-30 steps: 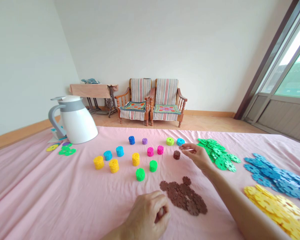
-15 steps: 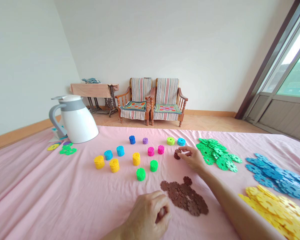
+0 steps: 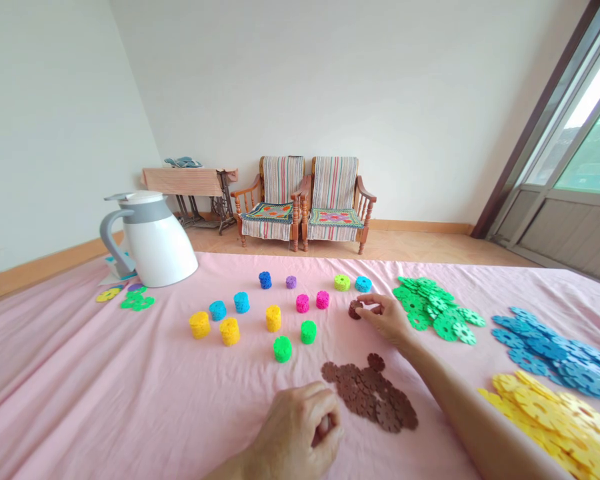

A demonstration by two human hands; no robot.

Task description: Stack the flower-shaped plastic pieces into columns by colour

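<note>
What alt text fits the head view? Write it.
A right hand grips a stack of brown plastic discs on a pink bedsheet; a curled left hand sits beside a loose brown disc pile. Coloured disc stacks and a green disc pile lie nearby.

Left hand (image 3: 297, 427): bare, with rounded knuckles
Right hand (image 3: 386, 319): bare, with slim fingers
Right forearm (image 3: 460, 393): bare, slender, unsleeved
</note>
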